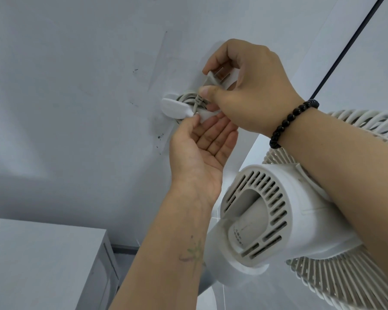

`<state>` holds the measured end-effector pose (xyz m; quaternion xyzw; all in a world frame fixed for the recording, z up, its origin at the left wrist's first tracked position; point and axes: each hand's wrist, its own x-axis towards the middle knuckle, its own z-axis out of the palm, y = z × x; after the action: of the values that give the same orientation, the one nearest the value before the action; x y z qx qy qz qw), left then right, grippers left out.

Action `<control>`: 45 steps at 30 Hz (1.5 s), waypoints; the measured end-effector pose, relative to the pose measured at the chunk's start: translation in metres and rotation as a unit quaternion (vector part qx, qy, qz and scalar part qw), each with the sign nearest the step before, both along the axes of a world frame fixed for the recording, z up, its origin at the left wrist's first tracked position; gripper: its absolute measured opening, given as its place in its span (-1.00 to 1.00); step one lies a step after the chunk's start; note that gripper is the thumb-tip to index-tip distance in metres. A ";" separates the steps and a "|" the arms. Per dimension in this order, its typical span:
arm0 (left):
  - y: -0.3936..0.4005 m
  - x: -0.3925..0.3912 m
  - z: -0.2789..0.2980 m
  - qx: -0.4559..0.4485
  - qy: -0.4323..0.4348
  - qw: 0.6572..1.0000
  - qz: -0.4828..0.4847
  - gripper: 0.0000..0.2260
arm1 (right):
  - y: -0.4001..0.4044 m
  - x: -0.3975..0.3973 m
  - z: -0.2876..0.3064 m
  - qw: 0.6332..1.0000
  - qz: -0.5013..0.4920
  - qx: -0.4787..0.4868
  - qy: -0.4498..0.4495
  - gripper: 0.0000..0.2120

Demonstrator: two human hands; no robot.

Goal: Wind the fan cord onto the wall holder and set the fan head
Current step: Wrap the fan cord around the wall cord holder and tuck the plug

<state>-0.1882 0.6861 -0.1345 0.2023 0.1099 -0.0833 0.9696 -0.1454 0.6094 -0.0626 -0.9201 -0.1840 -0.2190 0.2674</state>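
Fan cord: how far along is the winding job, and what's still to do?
Most of the cord already lies coiled on the wall holder. In hand: the right hand grips the plug end, while the left hand steadies the holder from below. Left: securing the plug, then setting the fan head, which neither hand touches.

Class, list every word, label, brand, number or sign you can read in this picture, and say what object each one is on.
No text in this picture is legible.
fan: a short column of tiny dark marks at the back of the motor housing, too small and blurred to read.
wall: dark scuffs only, no writing.
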 end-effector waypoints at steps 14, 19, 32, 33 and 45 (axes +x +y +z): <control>0.007 0.006 -0.005 -0.016 -0.018 1.000 -0.015 -0.79 | 0.002 -0.001 0.000 0.999 -0.032 -0.008 0.000 -0.81; 0.006 0.006 -0.006 -0.016 -0.025 1.000 -0.008 -0.78 | 0.001 0.000 0.000 0.999 -0.032 -0.006 -0.002 -0.81; 0.004 0.009 -0.009 0.138 -0.071 0.987 0.041 -0.77 | 0.000 0.001 -0.001 1.000 -0.018 0.007 0.002 -0.81; 0.005 0.010 -0.009 0.154 -0.077 0.984 0.046 -0.77 | 0.000 0.001 -0.001 1.000 -0.015 0.011 0.005 -0.81; 0.007 0.009 0.001 0.206 -0.042 0.977 0.030 -0.77 | 0.001 -0.001 -0.001 0.999 0.013 -0.034 -0.024 -0.79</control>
<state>-0.1795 0.6931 -0.1330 0.3977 0.0901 -0.0216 0.9128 -0.1460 0.6101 -0.0635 -0.9208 -0.2092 -0.2309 0.2347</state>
